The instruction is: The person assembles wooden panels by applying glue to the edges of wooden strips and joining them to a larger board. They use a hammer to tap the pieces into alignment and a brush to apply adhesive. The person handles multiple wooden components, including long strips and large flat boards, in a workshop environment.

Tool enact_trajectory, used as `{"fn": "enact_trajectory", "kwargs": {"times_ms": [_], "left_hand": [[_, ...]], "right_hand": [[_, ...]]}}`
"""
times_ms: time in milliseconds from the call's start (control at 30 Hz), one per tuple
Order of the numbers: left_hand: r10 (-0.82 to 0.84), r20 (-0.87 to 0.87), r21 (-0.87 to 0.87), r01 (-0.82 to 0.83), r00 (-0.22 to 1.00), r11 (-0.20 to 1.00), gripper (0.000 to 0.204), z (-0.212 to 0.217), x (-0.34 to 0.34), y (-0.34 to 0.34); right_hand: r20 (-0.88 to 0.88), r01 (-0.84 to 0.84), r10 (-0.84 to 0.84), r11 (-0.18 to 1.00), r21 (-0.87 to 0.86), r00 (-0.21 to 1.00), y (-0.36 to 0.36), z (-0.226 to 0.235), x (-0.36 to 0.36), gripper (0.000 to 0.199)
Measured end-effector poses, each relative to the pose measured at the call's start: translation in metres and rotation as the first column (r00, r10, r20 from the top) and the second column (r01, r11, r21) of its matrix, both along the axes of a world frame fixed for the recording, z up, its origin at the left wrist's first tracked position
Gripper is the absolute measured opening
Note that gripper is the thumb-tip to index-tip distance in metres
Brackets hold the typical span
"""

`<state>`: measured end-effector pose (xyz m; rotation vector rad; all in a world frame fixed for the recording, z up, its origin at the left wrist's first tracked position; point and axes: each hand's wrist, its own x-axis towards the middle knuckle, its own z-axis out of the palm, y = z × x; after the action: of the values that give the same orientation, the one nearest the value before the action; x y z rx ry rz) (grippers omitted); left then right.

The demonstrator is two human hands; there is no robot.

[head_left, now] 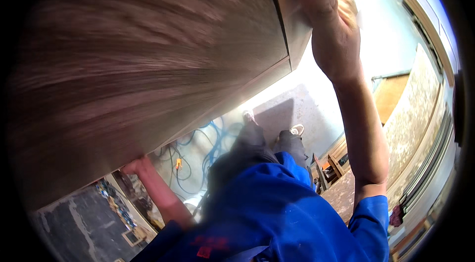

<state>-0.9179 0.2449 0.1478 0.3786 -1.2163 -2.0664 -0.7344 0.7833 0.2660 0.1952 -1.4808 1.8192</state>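
Note:
A large brown wood-grain panel (163, 59), boxy like a cabinet with a dark seam near its right edge, fills the upper left and stands tilted close in front of me. My right hand (332, 19) grips its pale right edge high up, thumb showing and most fingers hidden behind it. Low on the left, my left hand (136, 164) holds the panel's bottom edge, its fingertips tucked out of sight. Motion smears part of the panel's face.
Blue hoses (213, 143) and an orange-ended cable (178, 164) lie on the floor by my feet. Boards and long strips (413, 108) lean along the right. Wooden offcuts (339, 155) sit by my right leg. A dark worktop (81, 225) with small parts is at lower left.

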Motion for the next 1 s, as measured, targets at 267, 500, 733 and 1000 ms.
{"fn": "enact_trajectory", "kwargs": {"times_ms": [267,500,733,1000], "left_hand": [[-0.020,-0.017,-0.261,0.015,1.000,0.965,0.054,-0.057,-0.029,-0.126],[-0.001,0.045,0.080,-0.002,0.999,0.997,0.066,-0.054,-0.097,-0.145],[-0.027,0.082,0.087,0.020,0.996,0.996,0.070,-0.094,-0.138,-0.160],[0.010,0.191,0.230,-0.055,0.981,0.972,0.063,-0.095,-0.168,-0.068]], "right_hand": [[0.172,0.267,-0.261,0.964,-0.010,0.950,-0.105,-0.017,-0.118,0.060],[0.099,-0.006,0.008,1.000,-0.018,0.995,-0.136,-0.045,-0.210,0.062],[0.287,0.058,-0.073,0.997,0.059,0.955,-0.127,-0.043,-0.269,0.059],[0.386,0.064,-0.032,0.995,-0.071,0.922,-0.082,-0.088,-0.302,0.095]]}}
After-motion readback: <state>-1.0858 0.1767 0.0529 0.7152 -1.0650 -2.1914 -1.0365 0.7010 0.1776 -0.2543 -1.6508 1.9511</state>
